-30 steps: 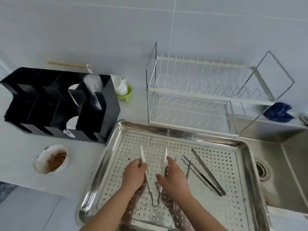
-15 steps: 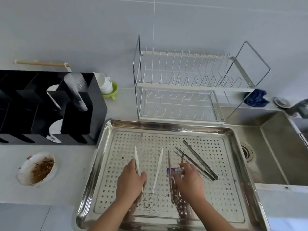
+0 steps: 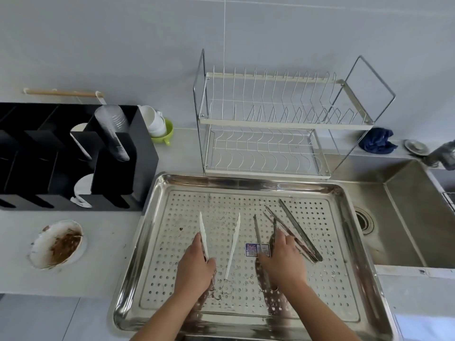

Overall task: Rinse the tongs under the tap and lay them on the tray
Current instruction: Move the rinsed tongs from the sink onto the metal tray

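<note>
White plastic tongs (image 3: 233, 242) lie spread open on the perforated steel tray (image 3: 246, 180). My left hand (image 3: 194, 269) grips their left arm near the hinge. Just to the right lie steel tongs with a purple label (image 3: 256, 230), and my right hand (image 3: 283, 263) holds them, covering their lower half. A second pair of steel tongs (image 3: 296, 226) lies slanted on the tray beside my right hand. The tap (image 3: 444, 153) shows at the far right edge above the sink (image 3: 406, 217).
A wire dish rack (image 3: 270, 124) stands behind the tray. A black organiser (image 3: 73, 156) with cups stands at the left, with a dirty plate (image 3: 57, 243) in front of it. A blue cloth (image 3: 376, 140) lies by the sink, whose drain (image 3: 363, 221) is near the tray's right rim.
My right hand left the white tongs and moved right with the labelled steel tongs. Both pairs came down flat on the tray. The view turned right.
</note>
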Tool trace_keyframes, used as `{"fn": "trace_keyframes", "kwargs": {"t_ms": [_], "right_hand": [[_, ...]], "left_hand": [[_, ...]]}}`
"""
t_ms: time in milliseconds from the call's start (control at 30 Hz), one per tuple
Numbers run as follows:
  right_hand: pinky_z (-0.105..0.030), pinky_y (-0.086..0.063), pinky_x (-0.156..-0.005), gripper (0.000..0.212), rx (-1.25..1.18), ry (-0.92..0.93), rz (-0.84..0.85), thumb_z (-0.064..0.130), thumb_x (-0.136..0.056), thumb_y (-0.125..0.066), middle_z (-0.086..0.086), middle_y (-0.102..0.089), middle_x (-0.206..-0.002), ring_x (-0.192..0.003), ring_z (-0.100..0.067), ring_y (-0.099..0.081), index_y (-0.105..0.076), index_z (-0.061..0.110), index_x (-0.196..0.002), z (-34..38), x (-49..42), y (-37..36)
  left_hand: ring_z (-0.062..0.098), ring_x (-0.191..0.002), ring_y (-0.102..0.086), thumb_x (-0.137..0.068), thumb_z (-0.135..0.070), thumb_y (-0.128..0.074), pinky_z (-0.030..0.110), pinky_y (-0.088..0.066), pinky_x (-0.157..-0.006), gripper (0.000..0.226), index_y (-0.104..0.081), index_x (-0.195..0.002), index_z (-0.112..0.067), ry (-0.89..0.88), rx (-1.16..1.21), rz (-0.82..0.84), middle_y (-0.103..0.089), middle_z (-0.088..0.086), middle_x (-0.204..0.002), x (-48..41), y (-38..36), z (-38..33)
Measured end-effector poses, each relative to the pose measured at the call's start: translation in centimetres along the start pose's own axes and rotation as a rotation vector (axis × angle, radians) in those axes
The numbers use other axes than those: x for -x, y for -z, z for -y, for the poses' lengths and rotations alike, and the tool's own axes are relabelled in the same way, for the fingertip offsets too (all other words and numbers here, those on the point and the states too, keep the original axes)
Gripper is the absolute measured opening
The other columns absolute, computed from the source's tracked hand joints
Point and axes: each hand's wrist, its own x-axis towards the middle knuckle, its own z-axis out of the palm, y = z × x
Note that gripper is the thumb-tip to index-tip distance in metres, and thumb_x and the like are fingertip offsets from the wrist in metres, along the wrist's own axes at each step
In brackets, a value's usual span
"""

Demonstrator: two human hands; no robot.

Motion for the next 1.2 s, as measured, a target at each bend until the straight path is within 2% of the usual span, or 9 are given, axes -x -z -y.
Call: {"fn": "trace_keyframes", "kwargs": {"t_ms": [167, 333, 433, 567, 733, 833, 967, 1067, 1200], "right_hand": [[-0.021, -0.046, -0.066, 0.080, -0.038, 0.033, 0.022, 0.046, -0.089, -0.065, -0.008, -0.041, -0.142, -0.090, -0.017, -0.059, -0.025, 0.018, -0.152, 0.7, 1.2, -1.6], [-0.020, -0.042, -0.065, 0.088, -0.045, 0.022, -0.008, 0.057, -0.088, -0.066, -0.006, -0.043, -0.141, -0.087, -0.014, -0.055, -0.023, 0.018, -0.154, 1.1, 1.6, -2.1], [-0.022, -0.045, -0.067, 0.092, -0.045, 0.024, 0.001, 0.060, -0.086, -0.067, -0.006, -0.044, -0.141, -0.098, -0.019, -0.064, -0.022, 0.019, -0.155, 1.2, 1.3, -2.3], [-0.027, -0.052, -0.077, 0.091, -0.067, -0.008, -0.014, 0.059, -0.086, -0.069, -0.009, -0.044, -0.146, -0.109, -0.022, -0.064, -0.027, 0.018, -0.154, 1.0, 0.0, -1.4], [-0.024, -0.048, -0.065, 0.081, 0.010, 0.056, 0.036, 0.053, -0.087, -0.066, -0.006, -0.047, -0.135, -0.085, -0.016, -0.058, -0.029, 0.020, -0.151, 1.1, 0.4, -1.6], [-0.021, -0.047, -0.061, 0.079, 0.010, 0.072, 0.086, 0.047, -0.081, -0.070, -0.004, -0.051, -0.122, -0.084, -0.015, -0.059, -0.034, 0.021, -0.147, 1.1, 0.5, -1.9], [-0.019, -0.051, -0.056, 0.058, 0.003, -0.015, 0.069, 0.039, -0.077, -0.076, -0.001, -0.055, -0.104, -0.076, -0.009, -0.058, -0.049, 0.018, -0.124, 0.1, -2.3, 1.7], [-0.020, -0.052, -0.057, 0.043, 0.034, -0.032, 0.071, 0.042, -0.075, -0.072, 0.000, -0.053, -0.101, -0.070, -0.007, -0.052, -0.046, 0.023, -0.104, 0.0, -1.9, 2.3], [-0.017, -0.037, -0.050, 0.055, 0.011, 0.027, 0.105, 0.042, -0.075, -0.069, 0.000, -0.053, -0.106, -0.074, -0.013, -0.055, -0.046, 0.021, -0.121, 0.5, 0.4, -0.1]], "left_hand": [[0.016, -0.083, -0.068, -0.093, -0.025, -0.066, 0.028, -0.062, -0.068, 0.075, -0.025, -0.156, -0.022, -0.012, -0.006, 0.001, -0.063, 0.002, -0.114, 0.0, -0.1, 0.2], [0.017, -0.083, -0.070, -0.093, -0.023, -0.067, 0.032, -0.062, -0.071, 0.074, -0.026, -0.155, -0.022, -0.017, 0.012, 0.014, -0.066, 0.002, -0.111, -0.2, -0.1, 0.3], [0.015, -0.080, -0.069, -0.093, -0.023, -0.068, 0.026, -0.060, -0.067, 0.076, -0.026, -0.156, -0.021, -0.018, 0.014, 0.005, -0.068, 0.003, -0.109, -0.1, -0.1, 0.4], [0.012, -0.075, -0.067, -0.093, -0.022, -0.068, 0.018, -0.053, -0.055, 0.077, -0.025, -0.156, -0.021, -0.025, 0.034, 0.019, -0.069, 0.002, -0.106, 0.0, 0.1, 0.2], [0.014, -0.075, -0.069, -0.092, -0.022, -0.068, 0.021, -0.056, -0.057, 0.075, -0.027, -0.155, -0.020, -0.023, 0.036, 0.026, -0.069, 0.002, -0.105, 0.0, 0.2, 0.2], [0.014, -0.075, -0.069, -0.092, -0.022, -0.069, 0.024, -0.059, -0.061, 0.074, -0.029, -0.154, -0.020, -0.027, 0.041, 0.031, -0.068, -0.001, -0.100, 0.0, 0.2, 0.3], [0.012, -0.072, -0.069, -0.092, -0.022, -0.068, 0.020, -0.055, -0.056, 0.073, -0.029, -0.154, -0.020, -0.033, 0.048, 0.037, -0.069, -0.002, -0.099, 0.1, 0.3, 0.3], [0.013, -0.068, -0.069, -0.092, -0.021, -0.068, 0.021, -0.056, -0.055, 0.073, -0.029, -0.154, -0.019, -0.038, 0.033, 0.025, -0.069, -0.002, -0.099, 0.1, 0.3, 0.3], [0.011, -0.071, -0.068, -0.092, -0.021, -0.068, 0.021, -0.057, -0.057, 0.071, -0.031, -0.153, -0.019, -0.034, 0.034, 0.024, -0.069, -0.003, -0.101, -0.1, 0.1, 0.2]]}}
